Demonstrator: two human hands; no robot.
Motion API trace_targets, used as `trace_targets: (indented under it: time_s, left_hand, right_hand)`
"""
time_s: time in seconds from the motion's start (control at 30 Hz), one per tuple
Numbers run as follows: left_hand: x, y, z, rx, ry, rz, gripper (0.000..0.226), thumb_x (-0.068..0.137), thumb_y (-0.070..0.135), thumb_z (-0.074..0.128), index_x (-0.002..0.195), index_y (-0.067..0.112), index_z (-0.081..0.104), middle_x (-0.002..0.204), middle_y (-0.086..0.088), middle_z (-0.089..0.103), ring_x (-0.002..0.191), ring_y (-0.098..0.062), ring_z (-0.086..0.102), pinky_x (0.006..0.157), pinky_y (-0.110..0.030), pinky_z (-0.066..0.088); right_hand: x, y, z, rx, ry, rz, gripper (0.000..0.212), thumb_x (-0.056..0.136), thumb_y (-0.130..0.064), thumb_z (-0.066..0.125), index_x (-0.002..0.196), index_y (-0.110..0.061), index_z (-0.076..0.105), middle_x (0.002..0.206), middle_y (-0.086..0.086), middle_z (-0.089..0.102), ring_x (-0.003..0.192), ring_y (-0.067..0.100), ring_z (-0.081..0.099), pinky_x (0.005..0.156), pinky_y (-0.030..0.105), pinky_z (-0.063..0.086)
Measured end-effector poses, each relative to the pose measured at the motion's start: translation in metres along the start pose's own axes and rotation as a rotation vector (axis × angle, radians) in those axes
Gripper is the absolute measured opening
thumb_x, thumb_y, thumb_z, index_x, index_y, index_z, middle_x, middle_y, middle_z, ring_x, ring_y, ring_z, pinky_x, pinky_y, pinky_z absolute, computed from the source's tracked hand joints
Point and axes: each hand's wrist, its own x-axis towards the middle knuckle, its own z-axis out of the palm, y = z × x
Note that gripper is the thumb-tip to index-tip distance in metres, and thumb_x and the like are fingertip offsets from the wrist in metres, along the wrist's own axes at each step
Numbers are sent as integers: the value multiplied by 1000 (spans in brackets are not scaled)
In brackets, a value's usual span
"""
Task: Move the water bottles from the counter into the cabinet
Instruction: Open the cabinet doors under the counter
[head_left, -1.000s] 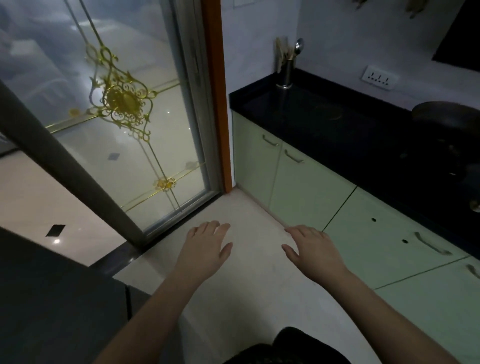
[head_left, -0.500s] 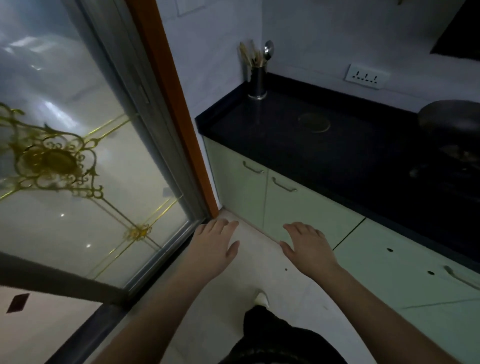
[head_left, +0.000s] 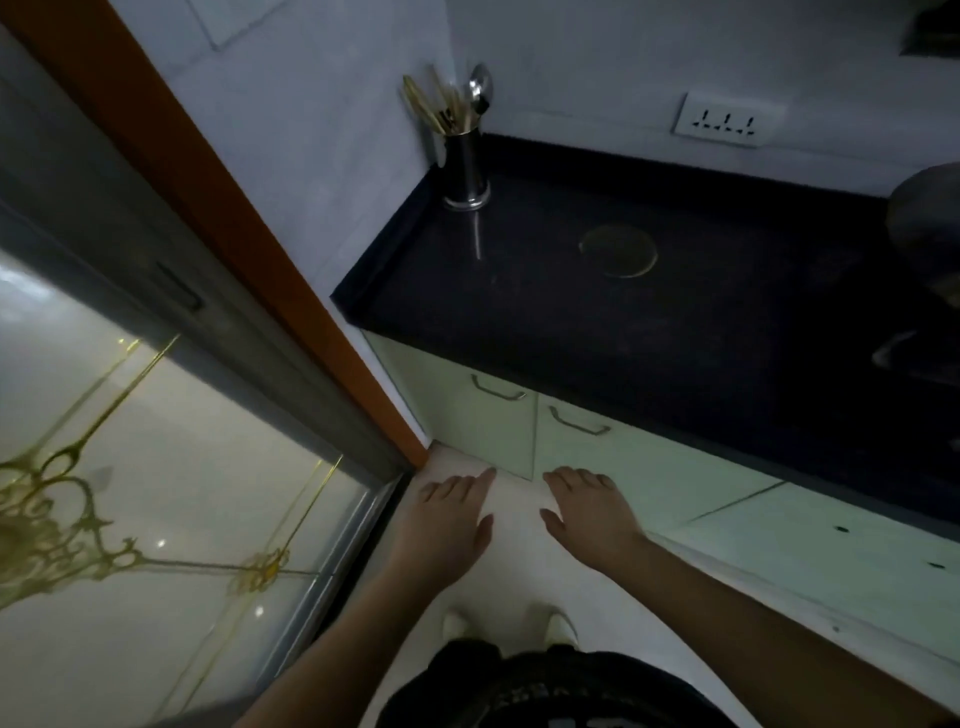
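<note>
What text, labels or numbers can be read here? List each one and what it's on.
None can be read.
Dark shirt at the bottom edge: faint pale print, too blurred to read.
Wall socket: only pin holes, no lettering visible.
Utensil holder and cabinet doors: no markings visible.

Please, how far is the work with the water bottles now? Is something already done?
Done: nothing that shows. No water bottle is in view on the black counter, which holds only a steel utensil holder and a dark pot at the right edge. In hand: nothing; the left hand and right hand are open and empty. Left: the green cabinet doors are shut; opening one and finding the bottles remain.
</note>
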Motion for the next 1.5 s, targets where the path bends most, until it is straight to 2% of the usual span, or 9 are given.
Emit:
trace_targets:
  time_s: [0.17, 0.27, 0.5, 0.67, 0.8, 0.97, 1.13, 1.3, 1.5]
  left_hand:
    - [61, -40, 18, 48, -46, 201, 53, 96, 37, 44, 145, 18, 40, 140, -4, 52, 129, -21, 46, 108, -38, 32]
    - [97, -64, 34, 98, -82, 346, 52, 93, 34, 45, 143, 18, 43, 143, -6, 50, 132, -23, 43, 109, -39, 31]
    - [168, -92, 57, 125, -148, 482, 71, 92, 27, 48, 155, 24, 14, 161, -12, 20, 146, -31, 22, 118, -45, 18]
    - [196, -95, 74, 195, -140, 479, 81, 95, 27, 44, 154, 23, -13, 164, -11, -7, 150, -29, -4, 117, -42, -6]
    - [205, -96, 87, 235, -127, 454, 82, 95, 30, 43, 154, 18, -14, 164, -12, -10, 150, -29, -9, 120, -43, -5]
    - [214, -91, 86, 253, -98, 439, 76, 96, 30, 39, 155, 10, -5, 164, -12, 3, 150, -29, 3, 122, -44, 5]
    - [219, -76, 81, 338, -128, 398, 78, 95, 35, 42, 154, 4, 0, 162, -15, 12, 149, -30, 11, 122, -45, 5]
    - [217, -69, 73, 307, -144, 351, 69, 88, 42, 53, 145, 11, 32, 142, -7, 40, 132, -25, 35, 111, -43, 29]
    - [147, -99, 82, 307, -161, 339, 61, 89, 40, 49, 141, 12, 34, 143, -7, 39, 132, -24, 34, 106, -39, 34]
  right_hand:
    - [46, -3, 20, 29, -11, 168, 57, 98, -43, 36, 148, -17, 30, 149, 7, 38, 132, 26, 40, 109, 38, 30]
    - [72, -7, 29, 37, 18, 304, 60, 98, -43, 38, 150, -16, 26, 153, 6, 34, 139, 25, 33, 115, 39, 23]
    - [120, -12, 45, 59, 45, 571, 67, 97, -45, 40, 152, -13, 17, 159, 10, 22, 146, 26, 18, 120, 44, 12]
    - [139, -10, 62, 88, 50, 694, 71, 100, -46, 34, 154, -11, 4, 163, 11, 2, 149, 28, -2, 118, 44, -5]
    - [150, -4, 72, 117, 33, 707, 74, 101, -46, 31, 153, -10, -7, 163, 11, -7, 149, 27, -10, 117, 43, -9]
    - [157, 0, 75, 203, 114, 735, 71, 99, -42, 39, 154, -12, 5, 163, 8, 8, 150, 23, -2, 118, 42, -5]
    - [142, 0, 77, 277, 150, 767, 59, 96, -40, 47, 147, -17, 28, 153, 1, 32, 146, 20, 19, 119, 45, 9]
    - [104, -19, 89, 279, 138, 742, 55, 96, -49, 42, 142, -19, 35, 148, -2, 39, 142, 17, 26, 116, 42, 21]
    - [44, -41, 105, 274, 116, 713, 65, 96, -62, 26, 138, -17, 44, 145, 0, 44, 140, 16, 31, 112, 38, 28]
